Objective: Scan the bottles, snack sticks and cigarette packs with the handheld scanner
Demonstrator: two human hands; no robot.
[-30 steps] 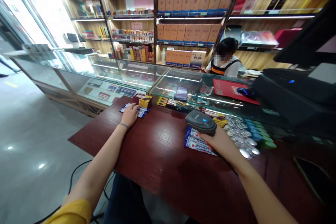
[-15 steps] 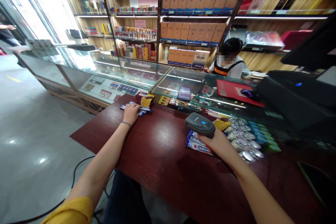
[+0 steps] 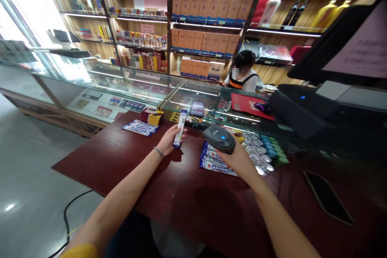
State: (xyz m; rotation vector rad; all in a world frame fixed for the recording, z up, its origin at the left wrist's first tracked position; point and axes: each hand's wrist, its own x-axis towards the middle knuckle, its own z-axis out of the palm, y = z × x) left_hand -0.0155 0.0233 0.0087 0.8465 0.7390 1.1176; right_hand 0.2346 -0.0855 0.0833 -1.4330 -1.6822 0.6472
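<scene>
My left hand (image 3: 168, 141) grips a slim blue-and-white snack packet (image 3: 180, 129), held tilted above the dark red wooden counter (image 3: 136, 161). My right hand (image 3: 238, 160) is wrapped round a dark grey barcode scanner (image 3: 219, 137) with a blue light on top. Its handle is hidden by my fingers. Under and beside the scanner lies a group of blue-and-white packets (image 3: 211, 161), partly covered by my right hand. To the left of my left hand, more such packets (image 3: 140, 127) lie flat near a stack of yellow packets (image 3: 155, 117).
Silver-topped round packs (image 3: 258, 153) and green ones (image 3: 278, 151) stand right of the scanner. A phone (image 3: 328, 197) lies at the counter's right. Behind are a glass display case (image 3: 145, 84), a black register machine (image 3: 302, 113), and a seated person (image 3: 243, 76).
My left hand has lifted a packet from the left pile and brought it rightward, nearer the scanner. My right hand still holds the scanner. The view has shifted to the right.
</scene>
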